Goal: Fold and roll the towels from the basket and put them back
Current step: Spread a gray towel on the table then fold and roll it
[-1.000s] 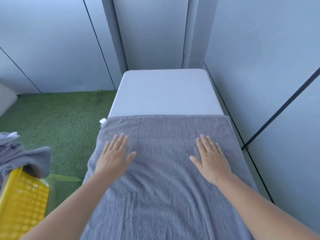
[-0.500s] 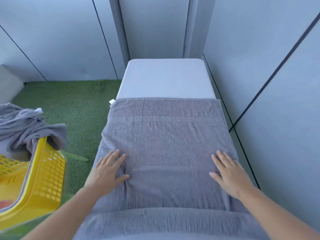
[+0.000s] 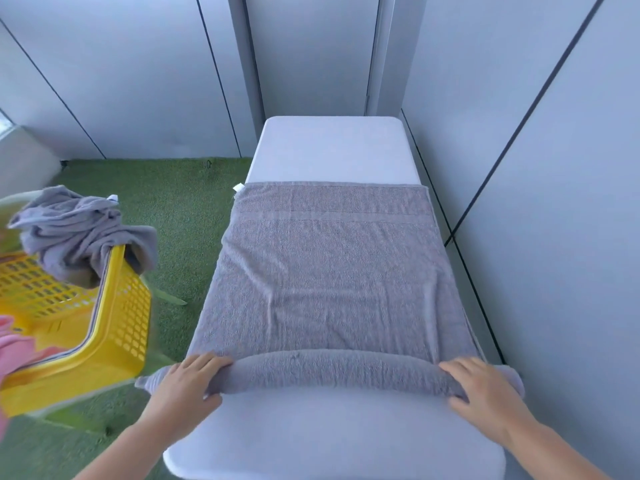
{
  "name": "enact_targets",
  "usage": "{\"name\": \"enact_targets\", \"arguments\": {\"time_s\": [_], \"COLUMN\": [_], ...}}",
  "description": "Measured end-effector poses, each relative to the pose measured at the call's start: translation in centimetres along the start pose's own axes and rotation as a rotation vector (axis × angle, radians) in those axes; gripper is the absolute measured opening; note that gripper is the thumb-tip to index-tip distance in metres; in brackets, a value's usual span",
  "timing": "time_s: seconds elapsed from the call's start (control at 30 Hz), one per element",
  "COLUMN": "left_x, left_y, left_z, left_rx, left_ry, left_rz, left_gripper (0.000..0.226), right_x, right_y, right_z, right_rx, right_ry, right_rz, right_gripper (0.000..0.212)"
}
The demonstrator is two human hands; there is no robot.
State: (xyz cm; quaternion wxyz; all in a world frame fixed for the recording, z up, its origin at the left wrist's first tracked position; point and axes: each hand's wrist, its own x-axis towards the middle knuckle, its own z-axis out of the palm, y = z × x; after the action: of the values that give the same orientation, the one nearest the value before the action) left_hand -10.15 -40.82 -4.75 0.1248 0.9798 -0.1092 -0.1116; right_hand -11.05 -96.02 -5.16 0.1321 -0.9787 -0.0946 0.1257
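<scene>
A grey towel (image 3: 332, 271) lies spread along the white counter (image 3: 332, 150), its far hem straight across the top and its near end wound into a thick roll (image 3: 329, 370) that runs from one side of the counter to the other. The person's left hand (image 3: 187, 382) sits on the left end of that roll, fingers curled over the top and thumb tucked beneath, so the grip is pinching the rolled cloth. The right hand (image 3: 485, 389) lies on the right end the same way, fingers draped over it and closed on the towel. Bare counter shows between the roll and the person. Down on the green turf (image 3: 180, 216) to the left stands a yellow basket (image 3: 117, 327), tilted, with a crumpled grey towel (image 3: 79, 230) hanging over its far rim and something pink (image 3: 14, 348) inside at the near edge.
</scene>
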Motion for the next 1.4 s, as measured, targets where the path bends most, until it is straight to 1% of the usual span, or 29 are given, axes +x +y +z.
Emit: {"name": "enact_targets", "arguments": {"time_s": [0.1,0.2,0.33,0.47,0.6,0.67,0.73,0.8,0.87,0.97,1.03,1.1,1.13,1.17,1.2,1.27,1.3,1.33,1.4], "left_x": [-0.8,-2.4,-4.7,-5.3,-4.5,-3.8,-3.2,-2.7,-2.4,-2.1,-2.1,-2.0,-2.0,-1.9,-1.7,-1.4,-1.2,-1.1,-1.0], "left_y": [0.7,1.1,0.9,0.7,1.1,1.1,1.0,0.8,0.8,0.8,1.0,1.0,1.0,0.9,0.9,0.9,0.9,1.0,1.2], "left_z": [0.3,0.8,1.4,1.6,0.4,0.1,-0.2,-0.3,-0.5,-0.3,-0.1,-0.1,-0.1,-0.2,-0.2,-0.2,-0.3,-0.4,-0.6], "left_rx": [0.015,0.002,-0.027,-0.023,0.101,0.143,0.121,0.058,0.020,0.036,0.041,0.053,0.071,0.088,0.099,0.123,0.134,0.143,0.159], "left_ry": [0.002,-0.015,-0.026,0.071,0.142,0.145,0.132,0.137,0.164,0.174,0.163,0.109,0.074,0.046,0.033,0.044,0.063,0.084,0.120], "left_rz": [-0.015,-0.017,-0.014,0.007,-0.057,-0.078,-0.112,-0.153,-0.154,-0.112,-0.092,-0.076,-0.072,-0.066,-0.064,-0.065,-0.062,-0.053,-0.047], "left_gripper": [0.054,0.053,0.052,0.046,0.042,0.044,0.049,0.048,0.039,0.032,0.034,0.042,0.049,0.052,0.050,0.038,0.034,0.033,0.031], "right_x": [-1.3,-2.6,-3.6,-3.5,-2.4,-1.6,-1.0,-0.7,-0.4,-0.2,-0.2,0.0,0.2,0.4,0.6,1.0,1.2,1.3,1.6], "right_y": [-0.4,0.0,0.2,-0.1,-0.3,0.0,0.3,0.0,-0.6,-1.0,-0.7,-0.4,-0.3,-0.5,-0.7,-1.3,-1.6,-1.7,-1.5], "right_z": [0.1,0.3,0.8,0.1,-0.8,-1.1,-1.4,-1.7,-2.1,-2.1,-1.6,-1.2,-1.1,-1.3,-1.6,-2.4,-2.8,-3.1,-3.5], "right_rx": [-0.010,-0.012,-0.012,-0.004,-0.074,-0.080,-0.055,-0.021,-0.025,-0.018,-0.038,-0.076,-0.089,-0.093,-0.093,-0.122,-0.145,-0.160,-0.144], "right_ry": [-0.028,-0.031,-0.021,0.010,0.073,0.045,0.045,0.083,0.120,0.107,0.093,0.078,0.080,0.082,0.081,0.061,0.033,-0.001,-0.047], "right_rz": [0.017,0.031,0.006,-0.028,-0.057,0.001,0.062,0.096,0.109,0.068,0.014,-0.025,-0.025,-0.016,-0.005,0.005,0.007,0.006,0.031], "right_gripper": [0.055,0.055,0.050,0.041,0.033,0.039,0.043,0.038,0.031,0.034,0.043,0.053,0.052,0.046,0.036,0.017,0.013,0.013,0.020]}}
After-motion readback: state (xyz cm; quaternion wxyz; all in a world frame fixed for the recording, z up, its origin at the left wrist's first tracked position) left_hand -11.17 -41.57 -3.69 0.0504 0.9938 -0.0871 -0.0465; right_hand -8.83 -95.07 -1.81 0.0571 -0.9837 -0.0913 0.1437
